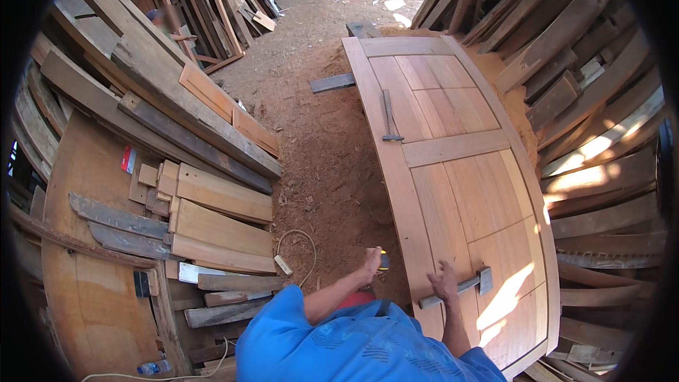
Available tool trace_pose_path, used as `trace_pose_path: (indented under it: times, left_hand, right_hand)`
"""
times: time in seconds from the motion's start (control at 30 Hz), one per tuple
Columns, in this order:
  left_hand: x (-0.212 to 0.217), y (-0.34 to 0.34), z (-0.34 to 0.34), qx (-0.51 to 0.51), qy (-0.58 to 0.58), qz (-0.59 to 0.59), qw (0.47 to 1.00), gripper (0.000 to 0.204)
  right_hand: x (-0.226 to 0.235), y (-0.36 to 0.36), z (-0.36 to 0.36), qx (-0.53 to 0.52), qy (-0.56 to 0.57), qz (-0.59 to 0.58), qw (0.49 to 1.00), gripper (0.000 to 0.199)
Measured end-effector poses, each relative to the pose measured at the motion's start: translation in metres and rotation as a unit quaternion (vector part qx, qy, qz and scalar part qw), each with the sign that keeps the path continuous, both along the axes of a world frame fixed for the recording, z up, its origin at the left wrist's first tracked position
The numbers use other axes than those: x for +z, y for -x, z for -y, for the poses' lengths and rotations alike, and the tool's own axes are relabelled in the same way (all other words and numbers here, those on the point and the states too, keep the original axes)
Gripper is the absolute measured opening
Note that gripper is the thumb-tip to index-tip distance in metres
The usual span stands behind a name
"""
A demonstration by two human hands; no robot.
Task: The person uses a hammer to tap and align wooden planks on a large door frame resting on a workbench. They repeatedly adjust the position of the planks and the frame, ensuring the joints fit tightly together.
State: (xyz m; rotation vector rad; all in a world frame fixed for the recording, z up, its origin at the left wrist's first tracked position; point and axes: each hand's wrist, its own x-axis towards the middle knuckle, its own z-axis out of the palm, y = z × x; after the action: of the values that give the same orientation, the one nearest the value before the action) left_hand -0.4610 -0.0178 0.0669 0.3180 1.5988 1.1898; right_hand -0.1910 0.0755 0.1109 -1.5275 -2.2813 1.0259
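Observation:
My left hand (369,263) is closed around a small yellow-and-black tape measure (384,260), held beside the near left edge of a large wooden door (453,148). Over the door's near end, my right hand (445,284) has its fingers apart. It is close above the handle of a mallet (485,280) with a blocky grey head, which lies across the panels; whether the hand touches it I cannot tell. Farther up the door, a hammer (392,137) rests on the left stile, its handle pointing away from me.
Stacked boards (223,223) and a pale power strip (283,264) with a looping cord lie to the left. A support beam (332,83) juts from under the door. Timber (601,177) leans along the right side. Sawdust covers the floor (318,148). Another person (170,25) is at the far left.

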Motion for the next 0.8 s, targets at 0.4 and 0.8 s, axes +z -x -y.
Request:
trace_pose_path:
  times: [0.4,0.8]
  left_hand:
    - [0.044,0.032,0.062,-0.23,0.029,0.033,0.972,0.049]
    - [0.063,0.181,0.185,-0.325,0.184,-0.292,0.88,0.056]
  right_hand:
    - [-0.016,0.036,-0.031,-0.275,0.297,-0.243,0.882,0.028]
    - [-0.004,0.019,-0.012,-0.365,0.123,0.304,0.871,0.06]
